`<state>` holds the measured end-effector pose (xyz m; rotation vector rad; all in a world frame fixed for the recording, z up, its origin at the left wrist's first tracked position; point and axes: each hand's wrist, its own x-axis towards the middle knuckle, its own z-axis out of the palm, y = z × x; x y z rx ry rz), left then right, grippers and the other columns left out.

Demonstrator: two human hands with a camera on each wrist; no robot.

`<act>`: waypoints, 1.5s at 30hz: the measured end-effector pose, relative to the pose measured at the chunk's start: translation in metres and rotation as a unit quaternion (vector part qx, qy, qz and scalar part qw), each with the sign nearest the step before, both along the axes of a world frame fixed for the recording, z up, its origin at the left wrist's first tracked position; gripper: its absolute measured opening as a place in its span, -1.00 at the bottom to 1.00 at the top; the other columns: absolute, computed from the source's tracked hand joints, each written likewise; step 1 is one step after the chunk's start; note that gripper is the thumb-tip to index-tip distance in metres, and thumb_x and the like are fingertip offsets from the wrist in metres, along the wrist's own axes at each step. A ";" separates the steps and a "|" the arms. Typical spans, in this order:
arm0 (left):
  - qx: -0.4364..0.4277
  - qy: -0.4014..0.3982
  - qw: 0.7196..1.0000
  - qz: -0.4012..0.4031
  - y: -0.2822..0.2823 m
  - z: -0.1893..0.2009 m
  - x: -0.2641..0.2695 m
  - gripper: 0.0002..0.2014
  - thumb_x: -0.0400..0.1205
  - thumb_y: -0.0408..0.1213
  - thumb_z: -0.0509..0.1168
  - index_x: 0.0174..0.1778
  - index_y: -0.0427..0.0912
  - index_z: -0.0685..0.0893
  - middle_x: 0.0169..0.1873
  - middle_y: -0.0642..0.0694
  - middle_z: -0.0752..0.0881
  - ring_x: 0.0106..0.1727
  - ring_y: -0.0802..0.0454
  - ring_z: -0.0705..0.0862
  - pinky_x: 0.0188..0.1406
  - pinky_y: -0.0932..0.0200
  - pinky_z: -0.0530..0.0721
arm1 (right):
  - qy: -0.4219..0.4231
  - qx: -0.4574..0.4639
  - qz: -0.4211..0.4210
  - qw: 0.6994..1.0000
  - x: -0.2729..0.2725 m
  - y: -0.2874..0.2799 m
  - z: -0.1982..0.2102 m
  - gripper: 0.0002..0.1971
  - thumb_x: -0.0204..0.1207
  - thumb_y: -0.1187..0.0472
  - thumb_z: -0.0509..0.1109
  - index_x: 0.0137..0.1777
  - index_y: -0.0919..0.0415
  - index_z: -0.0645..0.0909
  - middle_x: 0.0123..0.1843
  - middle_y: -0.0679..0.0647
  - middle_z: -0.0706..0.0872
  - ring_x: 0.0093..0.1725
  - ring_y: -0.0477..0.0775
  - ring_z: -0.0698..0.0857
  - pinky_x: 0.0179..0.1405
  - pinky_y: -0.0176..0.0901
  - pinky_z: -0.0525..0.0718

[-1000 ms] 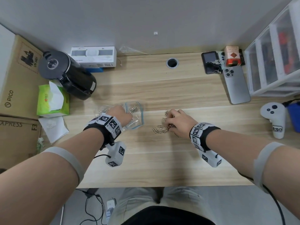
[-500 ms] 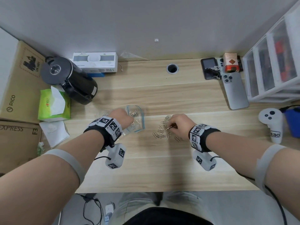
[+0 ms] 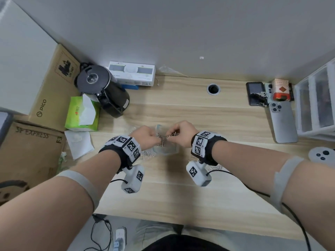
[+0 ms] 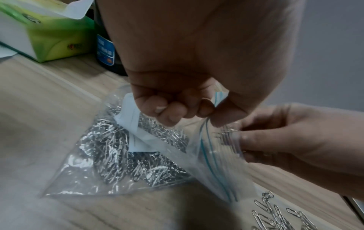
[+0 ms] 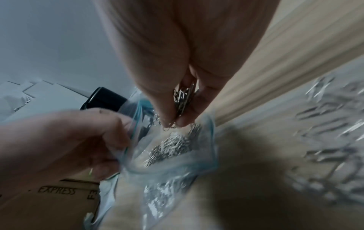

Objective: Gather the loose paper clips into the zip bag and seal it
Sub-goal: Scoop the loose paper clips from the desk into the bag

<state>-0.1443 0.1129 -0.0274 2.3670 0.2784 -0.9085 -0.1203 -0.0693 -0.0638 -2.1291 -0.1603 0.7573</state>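
Note:
A clear zip bag (image 3: 164,151) with a blue zip line lies mid-desk, holding many silver paper clips (image 4: 122,155). My left hand (image 4: 204,112) pinches the bag's rim (image 4: 218,96) and holds the mouth up and open. My right hand (image 5: 177,123) pinches a bunch of paper clips (image 5: 183,99) right over the bag's open mouth (image 5: 173,155). In the head view both hands, left (image 3: 146,136) and right (image 3: 181,134), meet above the bag. Several loose paper clips (image 4: 275,216) lie on the desk to the right of the bag, blurred in the right wrist view (image 5: 331,124).
A black kettle (image 3: 103,89), a green tissue box (image 3: 81,115) and a white box (image 3: 132,73) stand back left. Cardboard boxes (image 3: 32,151) sit off the left edge. A phone (image 3: 282,122), plastic drawers (image 3: 317,105) and a controller (image 3: 320,156) are at the right.
My right hand has left the clip pile and moved left to the bag's mouth with a bunch of clips. My left hand has lifted the bag's rim.

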 end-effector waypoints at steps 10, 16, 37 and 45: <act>0.002 -0.001 1.000 0.030 0.016 -0.007 0.007 -0.61 0.50 -0.25 0.38 -0.58 -0.07 0.35 -0.61 0.00 0.38 -0.51 0.00 0.39 -0.43 0.18 0.35 | 0.046 0.037 0.012 0.998 -0.005 0.021 0.004 -0.76 0.47 0.36 0.37 0.01 0.09 0.79 -0.04 0.02 0.84 -0.09 -0.01 0.81 0.05 -0.19 0.73; 0.055 0.007 0.998 0.013 -0.007 -0.008 0.012 -0.64 0.45 0.04 0.33 -0.45 -0.10 0.38 -0.48 -0.08 0.43 -0.42 -0.07 0.45 -0.39 0.13 0.40 | -0.005 -0.082 -0.064 0.995 0.011 -0.069 -0.006 -0.83 0.42 0.22 0.39 -0.02 0.01 0.67 -0.11 -0.07 0.71 -0.14 0.04 0.78 -0.21 -0.13 0.74; 0.171 -0.021 0.984 -0.044 -0.057 0.008 0.019 -0.69 0.54 -0.11 0.28 -0.44 -0.21 0.47 -0.45 -0.12 0.55 -0.46 -0.06 0.48 -0.47 0.19 0.39 | -0.012 -0.098 -0.026 0.995 -0.052 -0.152 -0.048 -0.60 0.26 0.43 0.53 0.10 0.15 0.71 -0.10 -0.04 0.64 -0.13 0.03 0.68 -0.05 -0.22 0.70; 0.170 -0.018 0.984 -0.043 -0.053 0.007 0.016 -0.66 0.56 -0.12 0.27 -0.47 -0.16 0.37 -0.52 -0.07 0.43 -0.49 -0.06 0.42 -0.48 0.20 0.33 | -0.021 -0.151 -0.051 0.987 -0.034 -0.169 -0.025 -0.78 0.31 0.38 0.34 -0.12 0.08 0.64 -0.19 -0.02 0.71 -0.19 0.05 0.69 -0.15 -0.17 0.70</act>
